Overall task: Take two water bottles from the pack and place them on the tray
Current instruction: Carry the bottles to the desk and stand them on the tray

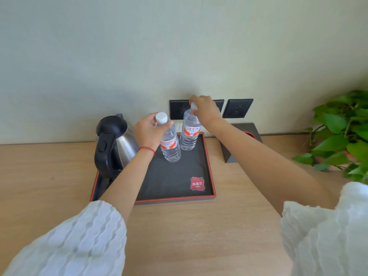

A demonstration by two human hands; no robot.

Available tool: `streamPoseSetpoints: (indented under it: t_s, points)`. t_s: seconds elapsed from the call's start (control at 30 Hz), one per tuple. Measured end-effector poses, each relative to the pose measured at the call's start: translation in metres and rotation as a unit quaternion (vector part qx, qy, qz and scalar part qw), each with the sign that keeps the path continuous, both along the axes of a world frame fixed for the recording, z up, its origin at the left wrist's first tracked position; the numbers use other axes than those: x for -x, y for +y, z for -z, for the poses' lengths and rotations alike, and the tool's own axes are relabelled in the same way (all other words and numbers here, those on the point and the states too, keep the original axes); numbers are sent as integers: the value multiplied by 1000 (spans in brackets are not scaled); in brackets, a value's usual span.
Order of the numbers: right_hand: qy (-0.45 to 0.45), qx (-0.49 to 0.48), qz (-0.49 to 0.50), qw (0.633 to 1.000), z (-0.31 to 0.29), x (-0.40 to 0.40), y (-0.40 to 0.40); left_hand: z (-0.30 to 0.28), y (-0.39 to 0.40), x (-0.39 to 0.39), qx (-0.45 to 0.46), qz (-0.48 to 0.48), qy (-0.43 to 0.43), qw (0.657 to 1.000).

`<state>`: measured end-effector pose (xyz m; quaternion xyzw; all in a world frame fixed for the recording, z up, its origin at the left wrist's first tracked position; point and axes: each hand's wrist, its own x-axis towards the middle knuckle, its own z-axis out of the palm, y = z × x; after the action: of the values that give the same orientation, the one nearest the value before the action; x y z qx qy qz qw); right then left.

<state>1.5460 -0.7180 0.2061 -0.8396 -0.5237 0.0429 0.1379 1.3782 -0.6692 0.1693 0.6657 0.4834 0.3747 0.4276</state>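
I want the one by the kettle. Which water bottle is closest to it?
The bottle in the left hand, standing on the tray right beside the kettle. The other bottle, under the right hand, stands farther back.

Soft, even daylight, faint shadows, wide-angle bending at the edges, and blurred sleeves (65, 242) near the bottom.

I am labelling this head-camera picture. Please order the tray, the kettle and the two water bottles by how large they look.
1. tray
2. kettle
3. The left bottle and right bottle look alike; the left one is nearer to the camera, so I do not rank them.
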Motion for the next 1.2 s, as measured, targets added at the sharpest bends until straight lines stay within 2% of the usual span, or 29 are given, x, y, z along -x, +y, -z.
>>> streamPoseSetpoints:
  t_s: [0.1,0.2,0.27,0.37,0.47,0.57,0.67,0.77,0.83,0.9,1.0,1.07,1.2]
  points:
    - [-4,-1,-5,1000,0,3,2,3,6,-14,-9,-22,15,1000]
    - [-5,-4,-10,1000,0,8,3,1,13,-18,-36,-13,99,994]
    - [-7,-5,-12,1000,-1,11,4,-4,19,-14,-66,105,97,987]
    - [-6,-5,-13,1000,-1,12,5,-16,30,-3,-124,329,81,933]
    - [-2,-7,-14,1000,-1,11,5,-29,46,-2,-114,412,164,889]
    - [0,-10,-18,1000,0,11,3,-38,54,-12,-174,360,247,882]
    - [4,-11,-20,1000,-1,13,4,-33,49,-29,-262,197,319,889]
    - [5,-10,-20,1000,-1,13,4,-24,43,-40,-257,66,361,894]
    - [4,-11,-20,1000,-1,13,4,-21,45,-39,-257,85,342,900]
    - [6,-14,-19,1000,-1,12,4,-19,49,-32,-226,190,285,912]
    - [4,-15,-18,1000,-1,13,3,-19,55,-18,-123,333,197,914]
    - [3,-15,-18,1000,-1,14,3,-20,59,-13,-82,350,172,917]
    - [6,-14,-16,1000,-1,14,4,-22,60,-21,-124,282,201,930]
